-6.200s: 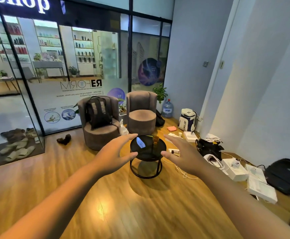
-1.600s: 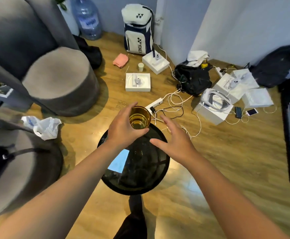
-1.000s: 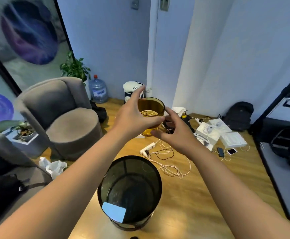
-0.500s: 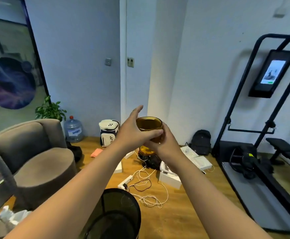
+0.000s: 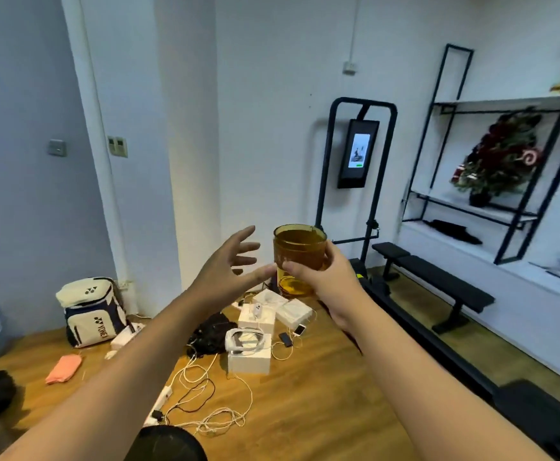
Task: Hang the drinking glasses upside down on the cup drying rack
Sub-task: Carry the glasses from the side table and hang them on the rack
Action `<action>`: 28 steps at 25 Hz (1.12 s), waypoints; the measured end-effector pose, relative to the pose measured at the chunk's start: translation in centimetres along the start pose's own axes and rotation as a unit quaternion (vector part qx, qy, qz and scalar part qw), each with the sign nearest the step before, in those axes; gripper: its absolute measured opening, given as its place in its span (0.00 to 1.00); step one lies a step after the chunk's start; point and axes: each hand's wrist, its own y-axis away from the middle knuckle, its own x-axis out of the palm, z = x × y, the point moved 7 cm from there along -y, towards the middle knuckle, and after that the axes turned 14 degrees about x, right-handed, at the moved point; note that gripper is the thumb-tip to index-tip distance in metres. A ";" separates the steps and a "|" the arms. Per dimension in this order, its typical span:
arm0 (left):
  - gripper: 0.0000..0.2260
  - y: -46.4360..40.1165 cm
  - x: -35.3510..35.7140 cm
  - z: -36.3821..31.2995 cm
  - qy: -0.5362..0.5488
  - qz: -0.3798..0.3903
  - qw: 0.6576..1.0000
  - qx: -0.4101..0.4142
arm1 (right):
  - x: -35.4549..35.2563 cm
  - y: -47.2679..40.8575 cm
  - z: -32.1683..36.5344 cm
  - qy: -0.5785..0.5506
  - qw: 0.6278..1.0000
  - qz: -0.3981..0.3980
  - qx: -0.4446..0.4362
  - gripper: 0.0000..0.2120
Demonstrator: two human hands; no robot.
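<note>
An amber drinking glass (image 5: 300, 251) is held upright at chest height in the middle of the view. My right hand (image 5: 328, 277) grips its lower half, thumb across the front. My left hand (image 5: 228, 271) hovers just left of the glass with fingers spread, its thumb tip close to the glass. No cup drying rack shows in this view.
White boxes (image 5: 250, 356), cables (image 5: 205, 404) and a black bag litter the wooden floor below. A white backpack (image 5: 90, 311) leans on the wall at left. A black bench (image 5: 438, 284) and a black-framed shelf unit (image 5: 491, 211) stand at right. The round black table's edge (image 5: 169, 444) is at the bottom.
The glass has passed from my left hand to my right; my left hand has let go and spread open. The view has swung right, toward the bench and shelves.
</note>
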 end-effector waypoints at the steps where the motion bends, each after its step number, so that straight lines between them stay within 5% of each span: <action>1: 0.42 -0.4 0.8 0.3 0.006 0.010 1.000 0.006 | -1.5 0.5 0.0 -0.010 1.000 -0.020 0.008 0.41; 11: 0.35 -4.5 17.0 -7.4 0.123 0.199 0.964 0.123 | -18.2 11.3 -1.0 -0.040 0.970 -0.237 0.037 0.34; 16: 0.38 -3.6 27.0 -14.7 0.169 0.283 0.928 0.175 | -27.8 19.4 -1.9 -0.042 0.935 -0.350 0.038 0.43; 28: 0.34 -1.8 49.2 -31.1 0.252 0.338 0.884 0.203 | -49.1 35.5 -3.7 -0.025 0.885 -0.465 0.025 0.42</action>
